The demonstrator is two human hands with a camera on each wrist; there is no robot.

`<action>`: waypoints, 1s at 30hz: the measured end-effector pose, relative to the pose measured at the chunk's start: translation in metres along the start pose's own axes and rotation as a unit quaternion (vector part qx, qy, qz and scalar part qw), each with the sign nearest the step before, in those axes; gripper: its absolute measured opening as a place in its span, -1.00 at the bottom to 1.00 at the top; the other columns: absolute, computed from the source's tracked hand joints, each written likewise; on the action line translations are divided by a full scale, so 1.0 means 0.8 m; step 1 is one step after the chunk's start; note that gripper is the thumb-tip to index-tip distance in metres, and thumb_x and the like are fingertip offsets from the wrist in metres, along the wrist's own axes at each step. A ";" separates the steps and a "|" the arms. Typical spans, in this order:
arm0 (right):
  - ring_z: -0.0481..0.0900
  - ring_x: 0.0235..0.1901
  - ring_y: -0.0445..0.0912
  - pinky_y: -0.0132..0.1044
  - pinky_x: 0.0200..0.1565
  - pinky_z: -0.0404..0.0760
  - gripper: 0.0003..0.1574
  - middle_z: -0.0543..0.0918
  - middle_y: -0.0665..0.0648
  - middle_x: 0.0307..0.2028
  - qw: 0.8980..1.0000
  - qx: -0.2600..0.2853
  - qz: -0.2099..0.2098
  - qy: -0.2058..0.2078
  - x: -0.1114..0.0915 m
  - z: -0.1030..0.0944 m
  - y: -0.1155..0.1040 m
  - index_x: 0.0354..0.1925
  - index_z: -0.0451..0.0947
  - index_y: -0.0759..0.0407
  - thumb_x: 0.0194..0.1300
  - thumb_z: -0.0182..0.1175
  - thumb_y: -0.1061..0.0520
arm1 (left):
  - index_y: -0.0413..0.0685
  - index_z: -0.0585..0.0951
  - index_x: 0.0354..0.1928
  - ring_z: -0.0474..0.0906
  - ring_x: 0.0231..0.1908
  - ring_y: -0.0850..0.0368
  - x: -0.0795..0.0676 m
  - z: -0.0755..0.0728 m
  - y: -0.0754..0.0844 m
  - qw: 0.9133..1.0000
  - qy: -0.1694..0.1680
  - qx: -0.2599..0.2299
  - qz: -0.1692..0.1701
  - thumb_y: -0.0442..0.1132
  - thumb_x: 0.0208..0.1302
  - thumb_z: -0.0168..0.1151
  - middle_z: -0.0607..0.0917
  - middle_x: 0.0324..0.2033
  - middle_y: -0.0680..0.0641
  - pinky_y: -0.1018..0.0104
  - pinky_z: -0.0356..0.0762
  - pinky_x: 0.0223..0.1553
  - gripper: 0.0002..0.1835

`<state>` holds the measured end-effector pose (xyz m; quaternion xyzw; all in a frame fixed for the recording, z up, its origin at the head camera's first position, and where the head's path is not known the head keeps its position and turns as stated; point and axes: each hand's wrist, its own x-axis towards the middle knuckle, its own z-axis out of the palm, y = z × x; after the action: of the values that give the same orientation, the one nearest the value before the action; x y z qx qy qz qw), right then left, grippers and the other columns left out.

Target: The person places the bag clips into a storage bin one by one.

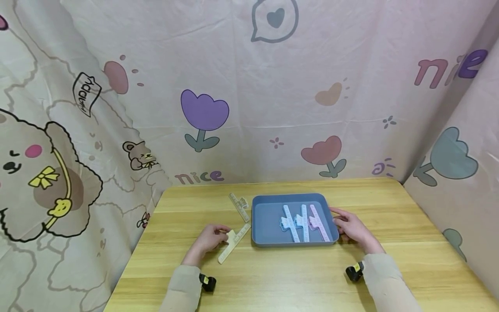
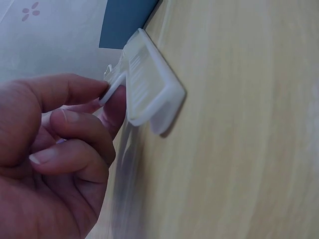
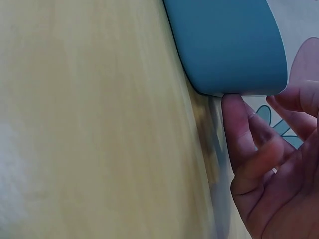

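The left hand pinches the tab of a cream clip, slanting at the table by the tray. The right hand, fingers loosely spread, touches the tray's right wall. Inside lie two blue clips and a pink clip (side by side). Beyond the cream one lies a greyish clip; behind hangs a printed curtain.

Both forearms stretched forward, left grip pinching, right grip relaxed, index finger extended

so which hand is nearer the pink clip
Right: the right hand touches the tray, just right of the pink clip; the left hand pinches a cream clip beyond the tray's left end.
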<state>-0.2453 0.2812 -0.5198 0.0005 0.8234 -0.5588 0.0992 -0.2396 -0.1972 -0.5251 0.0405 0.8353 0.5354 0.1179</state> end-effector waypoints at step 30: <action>0.41 -0.52 -0.06 -0.27 -0.61 0.39 -0.36 0.53 0.38 0.05 1.000 0.019 0.012 0.009 -0.002 0.003 0.001 0.46 0.19 0.19 0.48 0.00 0.22 | -0.47 0.55 -0.05 0.28 -0.69 0.28 -0.019 -0.007 0.003 0.995 -0.019 -0.099 -0.019 -0.46 0.15 0.23 0.66 -0.50 -0.11 0.49 0.25 -0.69 -0.68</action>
<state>-0.2435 0.2794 -0.5211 0.0168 0.8131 -0.5735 0.0985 -0.2268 -0.2041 -0.5182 0.0229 0.7764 0.6124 0.1470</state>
